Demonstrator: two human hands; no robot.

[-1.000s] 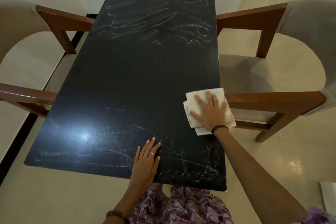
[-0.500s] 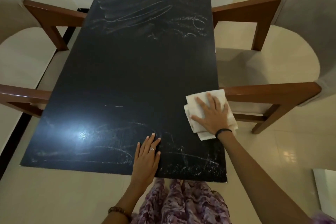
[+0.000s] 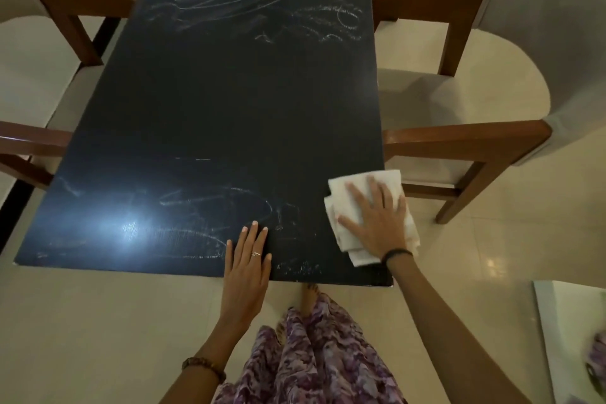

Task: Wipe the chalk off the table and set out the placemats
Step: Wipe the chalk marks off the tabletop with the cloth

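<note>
Pressing flat: right hand (image 3: 377,223) on cloth (image 3: 344,193), left hand (image 3: 247,259) on table (image 3: 229,102).

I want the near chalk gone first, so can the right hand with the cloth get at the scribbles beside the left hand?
Probably yes: the right hand presses the cloth flat beside the near chalk marks, with bare table between; only the left hand borders them.

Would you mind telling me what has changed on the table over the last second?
The right hand, pressed flat on the white cloth, has slid it toward the near right corner of the table. The left hand stays flat at the near edge. The chalk marks near it and at the far end remain.
</note>
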